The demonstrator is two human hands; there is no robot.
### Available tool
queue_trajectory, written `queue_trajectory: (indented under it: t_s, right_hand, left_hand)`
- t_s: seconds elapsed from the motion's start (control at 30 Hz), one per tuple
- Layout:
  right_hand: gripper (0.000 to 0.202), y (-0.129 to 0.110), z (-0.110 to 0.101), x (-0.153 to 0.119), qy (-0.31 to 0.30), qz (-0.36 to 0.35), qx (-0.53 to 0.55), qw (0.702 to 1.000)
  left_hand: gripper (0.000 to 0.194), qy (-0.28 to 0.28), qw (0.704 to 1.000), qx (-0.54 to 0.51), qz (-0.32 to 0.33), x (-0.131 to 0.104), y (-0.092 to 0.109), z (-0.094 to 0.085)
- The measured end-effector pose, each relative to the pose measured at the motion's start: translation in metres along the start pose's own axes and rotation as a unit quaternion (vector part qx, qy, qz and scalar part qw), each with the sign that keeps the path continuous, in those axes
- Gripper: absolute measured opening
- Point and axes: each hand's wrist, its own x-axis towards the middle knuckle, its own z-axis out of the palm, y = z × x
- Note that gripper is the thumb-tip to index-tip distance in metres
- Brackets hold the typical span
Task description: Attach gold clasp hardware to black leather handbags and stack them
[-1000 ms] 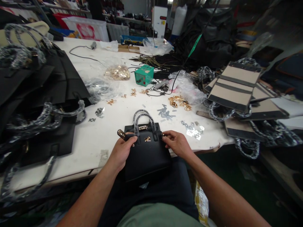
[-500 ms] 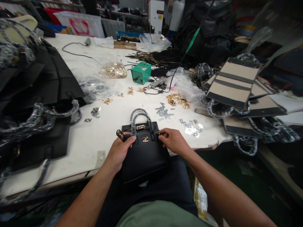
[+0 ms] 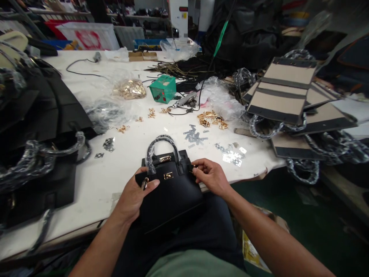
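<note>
The black boxy handbag point(image 3: 171, 200) with plastic-wrapped handles point(image 3: 161, 139) rests over the person's lap point(image 3: 221, 219), lower centre of the frame. The left hand point(image 3: 134, 194) grips its upper left corner; the right hand point(image 3: 211, 177) pinches what seems a gold-tipped black strap point(image 3: 190, 167) at its upper right. Flat silver metal plates point(image 3: 194, 137) lie on the white table point(image 3: 129, 154) beyond.

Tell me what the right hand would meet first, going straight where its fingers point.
Probably the black bag, at its upper corner; the right hand appears to touch it there, though depth is unclear.
</note>
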Motion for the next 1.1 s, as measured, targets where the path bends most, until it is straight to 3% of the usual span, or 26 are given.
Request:
queue_trajectory:
  t_s: [0.2,0.37,0.57,0.77,0.93,1.1]
  right_hand:
    - [0.022,0.002,-0.005,-0.004,-0.003,-0.023,0.027,0.999]
    - [0.023,0.005,-0.003,-0.002,0.003,-0.037,0.005,0.999]
    - [0.021,0.009,0.002,-0.003,0.041,-0.105,-0.087,0.990]
    - [0.024,-0.003,0.006,-0.007,0.050,-0.158,-0.199,0.966]
    - [0.024,-0.009,0.010,-0.008,0.039,-0.149,-0.248,0.957]
    - [0.021,-0.015,0.014,-0.004,0.011,-0.081,-0.241,0.967]
  left_hand:
    - [0.041,-0.024,1.000,-0.003,0.005,0.000,-0.005,-0.006]
    - [0.041,-0.011,1.000,-0.008,-0.007,0.000,-0.005,-0.003]
    - [0.043,-0.003,1.000,0.000,0.008,0.000,-0.005,-0.002]
    - [0.042,-0.020,0.999,-0.002,0.029,-0.002,-0.005,-0.003]
    - [0.041,-0.035,0.999,0.002,0.034,-0.005,-0.003,-0.002]
    - [0.036,-0.062,0.997,-0.009,0.035,-0.006,-0.004,-0.004]
